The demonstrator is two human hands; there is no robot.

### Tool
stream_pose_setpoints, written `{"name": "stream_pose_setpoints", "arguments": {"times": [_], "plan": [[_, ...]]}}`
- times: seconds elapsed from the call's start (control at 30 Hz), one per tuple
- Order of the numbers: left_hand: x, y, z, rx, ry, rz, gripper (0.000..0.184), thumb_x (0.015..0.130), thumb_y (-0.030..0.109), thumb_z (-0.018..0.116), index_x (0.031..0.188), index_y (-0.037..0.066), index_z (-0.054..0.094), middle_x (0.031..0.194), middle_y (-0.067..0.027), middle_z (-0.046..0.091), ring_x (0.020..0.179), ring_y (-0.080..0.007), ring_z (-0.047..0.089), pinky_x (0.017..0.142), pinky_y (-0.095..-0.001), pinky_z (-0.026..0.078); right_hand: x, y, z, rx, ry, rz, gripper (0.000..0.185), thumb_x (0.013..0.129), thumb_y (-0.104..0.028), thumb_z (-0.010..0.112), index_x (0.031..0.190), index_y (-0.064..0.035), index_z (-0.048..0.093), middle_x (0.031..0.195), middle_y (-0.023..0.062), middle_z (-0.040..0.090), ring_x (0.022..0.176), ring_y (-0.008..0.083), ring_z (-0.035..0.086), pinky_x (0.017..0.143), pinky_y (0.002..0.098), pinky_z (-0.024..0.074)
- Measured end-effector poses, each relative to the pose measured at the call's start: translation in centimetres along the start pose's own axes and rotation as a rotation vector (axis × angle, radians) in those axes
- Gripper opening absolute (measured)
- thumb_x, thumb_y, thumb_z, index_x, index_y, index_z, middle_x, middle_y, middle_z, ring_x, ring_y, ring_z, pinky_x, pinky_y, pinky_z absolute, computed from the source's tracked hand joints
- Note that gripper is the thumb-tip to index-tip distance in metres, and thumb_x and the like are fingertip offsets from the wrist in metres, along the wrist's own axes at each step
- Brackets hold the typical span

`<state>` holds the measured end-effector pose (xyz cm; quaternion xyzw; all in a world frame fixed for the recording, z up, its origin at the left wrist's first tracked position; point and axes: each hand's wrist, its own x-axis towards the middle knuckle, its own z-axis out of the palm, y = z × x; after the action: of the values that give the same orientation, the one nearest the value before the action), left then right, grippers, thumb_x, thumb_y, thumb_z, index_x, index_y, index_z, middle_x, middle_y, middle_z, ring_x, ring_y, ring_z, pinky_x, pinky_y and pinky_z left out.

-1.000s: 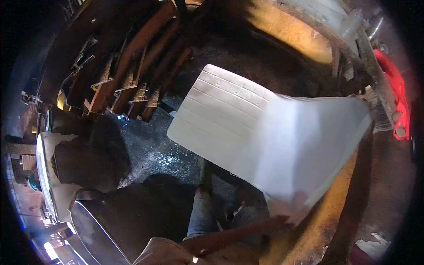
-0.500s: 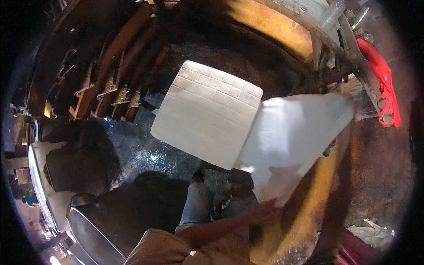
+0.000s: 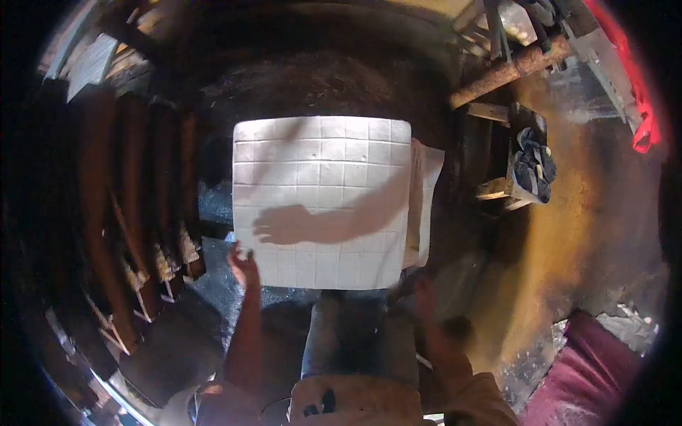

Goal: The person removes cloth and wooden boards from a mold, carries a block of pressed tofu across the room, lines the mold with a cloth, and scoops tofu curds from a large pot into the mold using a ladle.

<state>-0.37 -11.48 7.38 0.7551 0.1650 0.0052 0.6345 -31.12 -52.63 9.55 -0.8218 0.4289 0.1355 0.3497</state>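
A white square slab marked with a grid of lines lies flat in front of me, and the shadow of an arm and hand falls across it. At its lower left corner is my left hand, fingers apart and curved, with nothing in it. My right hand is low, just beyond the lower right corner; it is dim and blurred, so its fingers cannot be made out. A white sheet hangs along the slab's right side.
Dark upright boards stand in a row at the left. On the right, a small wooden stand has dark footwear beside it. Red cloth hangs at the upper right, and maroon cloth lies at the lower right.
The white sheet, earlier spread out at the right, now hangs mostly out of sight beside the slab. The view has turned, the slab appears square-on, and my left hand has come to its corner.
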Motion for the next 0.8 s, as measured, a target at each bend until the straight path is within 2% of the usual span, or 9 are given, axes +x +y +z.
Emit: {"name": "stream_pose_setpoints", "arguments": {"times": [0.03,0.07,0.13,0.2,0.37,0.43,0.6,0.7,0.8], "plan": [[3.9,-0.3,-0.7,0.663,0.017,0.201,0.039,0.081,0.017,0.058,0.116,0.003,0.047,0.113,-0.0086,0.05,0.1,-0.0215,0.047,0.089,-0.0366,0.04,1.7,-2.8,-0.6,0.14,0.085,0.014,0.02,0.088,-0.018,0.049,0.099,-0.0052,0.06,0.091,0.0204,0.06,0.083,0.0348,0.058,0.074,0.0417,0.0447],[8.6,-2.9,-2.8,0.181,-0.005,0.049,0.041,0.083,0.021,0.056,0.119,0.004,0.046,0.117,-0.0092,0.049,0.102,-0.0224,0.047,0.09,-0.0378,0.038,5.1,0.7,2.7,0.28,0.112,-0.063,0.024,0.084,-0.01,0.049,0.107,-0.0059,0.057,0.093,0.013,0.059,0.085,0.0269,0.057,0.072,0.0392,0.0456],[13.1,-5.1,-2.2,-0.055,-0.053,-0.124,0.045,0.085,0.028,0.053,0.123,0.005,0.045,0.122,-0.0092,0.048,0.106,-0.0232,0.046,0.092,-0.0391,0.037,9.8,1.9,4.7,0.311,0.129,-0.194,0.036,0.079,-0.002,0.05,0.115,-0.0065,0.053,0.095,0.0061,0.057,0.087,0.0195,0.057,0.069,0.0359,0.0464],[15.8,-1.0,0.4,0.431,-0.119,-0.119,0.048,0.086,0.033,0.051,0.125,0.006,0.044,0.125,-0.0083,0.047,0.108,-0.023,0.046,0.092,-0.0393,0.037,13.6,-3.1,2.7,0.122,0.062,-0.3,0.037,0.078,0.001,0.051,0.114,-0.0059,0.053,0.095,0.0077,0.057,0.087,0.0202,0.057,0.068,0.0347,0.0464],[18.3,1.1,3.7,0.082,-0.386,-0.525,0.057,0.086,0.043,0.048,0.127,0.005,0.043,0.124,-0.0051,0.048,0.111,-0.0212,0.047,0.094,-0.0327,0.034,17.6,1.6,5.7,-0.012,-0.184,-0.413,0.031,0.078,-0.004,0.055,0.109,-0.0035,0.053,0.092,0.0124,0.059,0.084,0.0222,0.058,0.067,0.0345,0.0463],[18.6,0.4,4.3,0.004,-0.479,-0.54,0.057,0.085,0.044,0.049,0.126,0.006,0.044,0.121,-0.0046,0.051,0.108,-0.0201,0.048,0.093,-0.0312,0.035,15.7,-0.6,2.6,0.172,-0.032,-0.143,0.024,0.078,-0.008,0.057,0.102,-0.0032,0.055,0.088,0.011,0.06,0.08,0.0214,0.059,0.065,0.0346,0.0463],[18.4,1.8,5.2,0.321,-0.449,-0.516,0.056,0.082,0.042,0.055,0.123,0.004,0.048,0.113,-0.0048,0.055,0.103,-0.0188,0.051,0.091,-0.03,0.035,10.1,1.7,-4.1,0.063,0.229,0.231,0.012,0.08,-0.015,0.061,0.085,-0.0049,0.06,0.076,0.0051,0.061,0.073,0.0159,0.059,0.062,0.0335,0.0465],[18.3,2.0,5.7,0.379,-0.485,-0.422,0.053,0.079,0.037,0.063,0.118,0.004,0.05,0.109,-0.005,0.057,0.099,-0.0175,0.052,0.088,-0.029,0.036,9.5,5.9,-2.6,0.044,0.284,0.212,0.013,0.081,-0.017,0.061,0.088,-0.0057,0.062,0.076,0.0039,0.061,0.07,0.0135,0.055,0.063,0.0313,0.0457],[18.3,1.9,6.4,0.406,-0.485,-0.383,0.052,0.075,0.035,0.069,0.113,0.004,0.052,0.106,-0.005,0.058,0.095,-0.0163,0.053,0.085,-0.0293,0.039,13.4,3.9,1.9,-0.187,0.671,-0.054,0.019,0.08,-0.02,0.063,0.093,-0.0068,0.063,0.077,0.0017,0.061,0.07,0.0127,0.054,0.065,0.0299,0.0453]]}}
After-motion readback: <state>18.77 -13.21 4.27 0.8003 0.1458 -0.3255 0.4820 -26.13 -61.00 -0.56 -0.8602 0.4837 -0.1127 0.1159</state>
